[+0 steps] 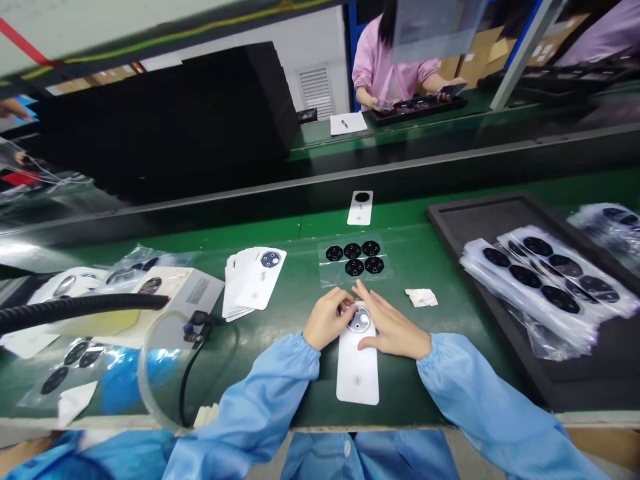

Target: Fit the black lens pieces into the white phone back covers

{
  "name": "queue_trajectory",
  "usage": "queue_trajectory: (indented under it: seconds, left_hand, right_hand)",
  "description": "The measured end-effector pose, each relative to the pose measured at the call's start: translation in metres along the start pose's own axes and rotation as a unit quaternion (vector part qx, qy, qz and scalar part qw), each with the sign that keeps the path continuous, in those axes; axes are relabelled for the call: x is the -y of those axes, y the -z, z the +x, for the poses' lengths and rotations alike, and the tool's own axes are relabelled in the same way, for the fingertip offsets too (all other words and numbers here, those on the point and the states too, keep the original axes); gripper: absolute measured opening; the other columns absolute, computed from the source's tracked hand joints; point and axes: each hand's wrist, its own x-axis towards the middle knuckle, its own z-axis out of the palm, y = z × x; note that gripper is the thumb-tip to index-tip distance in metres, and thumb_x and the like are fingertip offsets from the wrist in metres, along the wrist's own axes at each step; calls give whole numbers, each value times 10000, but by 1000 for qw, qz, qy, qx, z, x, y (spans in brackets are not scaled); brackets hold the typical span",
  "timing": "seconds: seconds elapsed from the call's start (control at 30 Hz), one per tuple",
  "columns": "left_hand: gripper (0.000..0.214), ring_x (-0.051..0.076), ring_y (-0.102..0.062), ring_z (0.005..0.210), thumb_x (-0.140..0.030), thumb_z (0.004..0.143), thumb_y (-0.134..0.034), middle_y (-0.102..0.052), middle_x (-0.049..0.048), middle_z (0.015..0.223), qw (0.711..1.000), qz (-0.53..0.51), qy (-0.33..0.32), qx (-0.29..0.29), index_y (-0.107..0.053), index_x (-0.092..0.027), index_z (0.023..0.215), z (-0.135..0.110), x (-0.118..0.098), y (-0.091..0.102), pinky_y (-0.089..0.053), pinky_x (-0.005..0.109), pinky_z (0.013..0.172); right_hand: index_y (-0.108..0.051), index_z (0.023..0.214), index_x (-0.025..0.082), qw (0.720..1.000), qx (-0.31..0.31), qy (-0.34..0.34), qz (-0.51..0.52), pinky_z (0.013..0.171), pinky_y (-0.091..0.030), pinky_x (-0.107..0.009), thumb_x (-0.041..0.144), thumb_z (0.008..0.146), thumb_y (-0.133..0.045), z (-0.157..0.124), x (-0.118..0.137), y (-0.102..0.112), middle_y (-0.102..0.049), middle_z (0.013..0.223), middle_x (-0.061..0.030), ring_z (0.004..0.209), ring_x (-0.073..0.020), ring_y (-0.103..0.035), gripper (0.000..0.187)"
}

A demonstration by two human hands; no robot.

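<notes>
A white phone back cover (357,370) lies flat on the green bench in front of me, its round camera ring (359,320) at the far end. My left hand (326,320) is curled, its fingertips pinched at the ring's left edge. My right hand (393,327) lies over the cover's right side, fingers stretched and pressing beside the ring. Just beyond my hands lies a clear sheet (354,259) carrying several black round lens pieces.
A fanned stack of white covers (253,280) lies to the left, one more cover (361,207) farther back. A small white wipe (421,297) sits right of my hands. A black tray (500,213) with bagged lens sheets (540,280) stands at right. A black hose (75,308) crosses the left. A person in pink works opposite.
</notes>
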Motion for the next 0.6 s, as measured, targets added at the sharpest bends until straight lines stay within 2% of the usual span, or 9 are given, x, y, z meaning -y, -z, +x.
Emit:
queue_trajectory:
  seconds: [0.07,0.2,0.37,0.43,0.47,0.53,0.6]
  left_hand:
    - [24,151,-552,613,-205,819,-614,-575,0,729,1000,6,-17,16,-630,-214,803,9,2,0,-493,299,594]
    - [83,151,-517,553,-158,793,-620,-562,4,693,998,3,-53,37,-637,-226,749,19,7,1,-491,306,581]
    - [167,170,-578,614,-56,706,-645,-589,10,712,995,18,-84,53,-656,-211,765,23,14,-2,-514,293,615]
    - [177,167,-598,612,-70,652,-712,-600,-5,696,993,37,-87,77,-645,-217,724,29,17,-3,-523,277,607]
    - [166,163,-618,644,-81,669,-711,-616,-7,724,992,48,-83,85,-638,-219,722,34,19,-2,-530,267,634]
    - [116,140,-633,631,-196,713,-731,-625,-24,717,987,70,-75,125,-618,-217,697,45,21,1,-527,236,611]
    - [116,136,-651,671,-200,723,-710,-635,-22,738,981,95,-64,154,-606,-228,680,53,21,5,-516,223,588]
  right_hand:
    - [239,1489,254,1000,-11,-16,-12,1120,-324,-515,290,662,-833,-2,-1,4,-263,1541,-187,1409,-322,-298,1354]
    - [150,1519,265,999,-8,-37,-28,1041,-409,-516,307,712,-792,-4,-2,9,-475,1344,-144,1260,-324,-457,1241]
    - [99,1530,286,998,-10,-15,-54,1051,-428,-479,301,812,-677,-9,-5,6,-447,1412,-121,1300,-304,-448,1058]
    - [28,1540,296,997,-19,-18,-78,1007,-478,-473,356,849,-617,-12,-18,1,-443,1442,-124,1310,-323,-453,947]
    - [8,1542,290,995,-30,-12,-90,977,-501,-487,401,856,-595,-12,-29,-3,-453,1438,-139,1303,-342,-464,921]
    - [5,1544,277,994,-42,-4,-104,912,-543,-490,472,859,-564,-7,-53,-11,-547,1344,-161,1219,-352,-548,912]
    - [-22,1545,274,991,-56,16,-118,893,-547,-509,507,865,-527,2,-74,-19,-623,1237,-164,1095,-364,-628,879]
